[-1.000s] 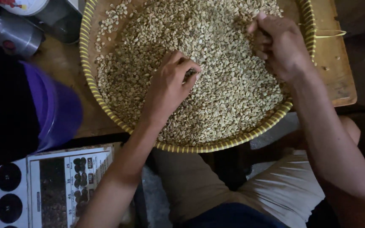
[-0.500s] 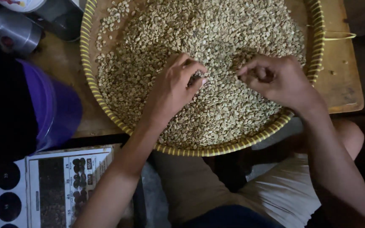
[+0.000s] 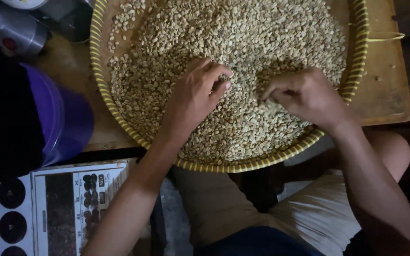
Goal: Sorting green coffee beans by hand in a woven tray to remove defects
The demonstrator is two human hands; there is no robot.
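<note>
Both hands in the woven tray [image 3: 101, 90] on the desk [image 3: 385, 90]: left hand [image 3: 193, 97] and right hand [image 3: 304, 95], fingers pinched on pale beans [image 3: 243, 38]. Risk: a hasty sweep could flick beans over the low rim.

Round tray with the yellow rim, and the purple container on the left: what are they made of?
Round tray with yellow-striped rim: looks like woven cane or fibre, matte, going by its coiled, ribbed edge. Purple container: probably plastic, smooth with a soft sheen. Pale beans in the tray: dry, matte.
</note>
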